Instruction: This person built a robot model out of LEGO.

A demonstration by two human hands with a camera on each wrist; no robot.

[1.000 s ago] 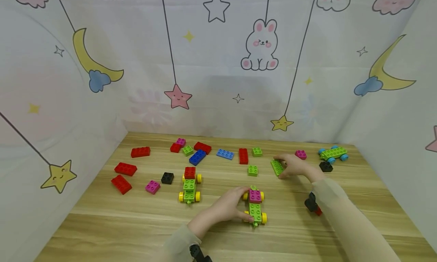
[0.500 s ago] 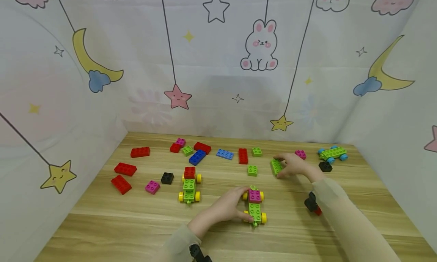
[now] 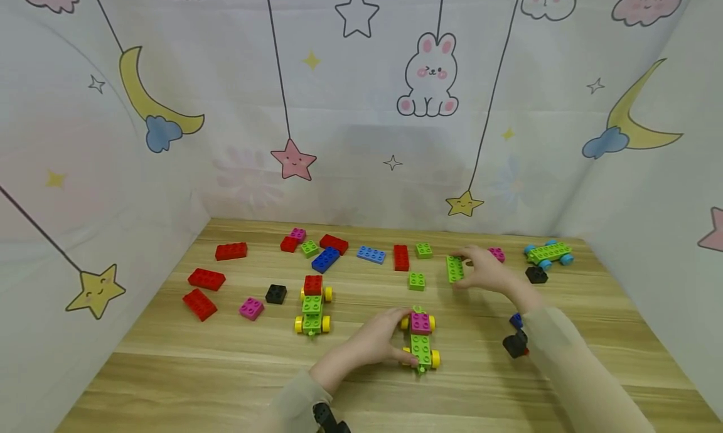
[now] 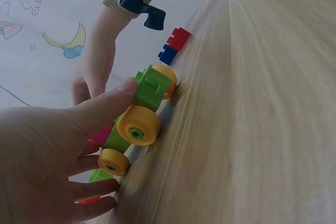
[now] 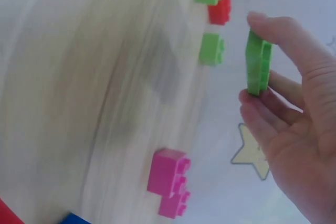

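Observation:
My left hand [image 3: 369,344] grips a toy car [image 3: 420,352] by its ends, thumb at the near one. The car has a green base, yellow wheels and a magenta brick [image 3: 420,322] on top. In the left wrist view the thumb presses the green end of the car [image 4: 151,88]; its wheels stand on or very near the table. Farther right, my right hand [image 3: 487,271] pinches a thin green brick [image 3: 454,269] between thumb and fingers. The right wrist view has this green brick [image 5: 257,64] held above the table, studs facing the palm.
A second car [image 3: 312,314] with a red brick on it stands to the left. A blue-wheeled car [image 3: 548,253] is at the back right. Loose bricks lie around, among them a green one [image 3: 417,281], a red one [image 3: 401,258] and a black one [image 3: 536,275].
My right hand has raised the green brick off the table and shifted it slightly left. A blue brick by the right sleeve has come into view. My left hand stays on the car.

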